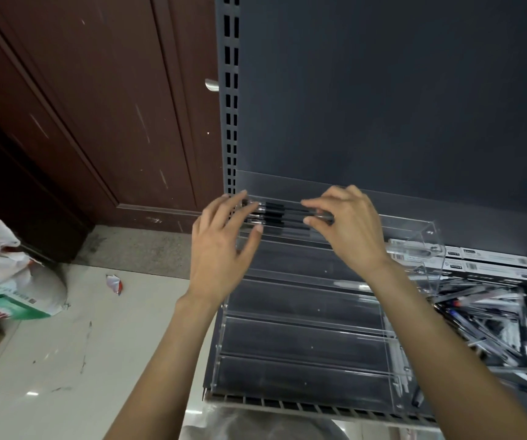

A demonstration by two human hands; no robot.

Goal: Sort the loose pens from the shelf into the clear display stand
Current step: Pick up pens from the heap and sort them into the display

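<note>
Hands meet over a clear display stand (303, 338) that sits on a dark grey metal shelf (319, 408). The stand is see-through acrylic, stepped into several long rows running left to right; all but the top row hold nothing. In that top, rearmost row lie a few pens (283, 214), side by side lengthwise, with clear barrels and black grips. The left hand (221, 246) has its fingers spread and loosely curled, fingertips touching the pens' left ends. The right hand (348, 227) pinches the pens' right ends between thumb and fingers. To the right of the stand, a jumbled heap of loose pens (491, 322) lies on the shelf, with white boxes (491, 263) behind it.
</note>
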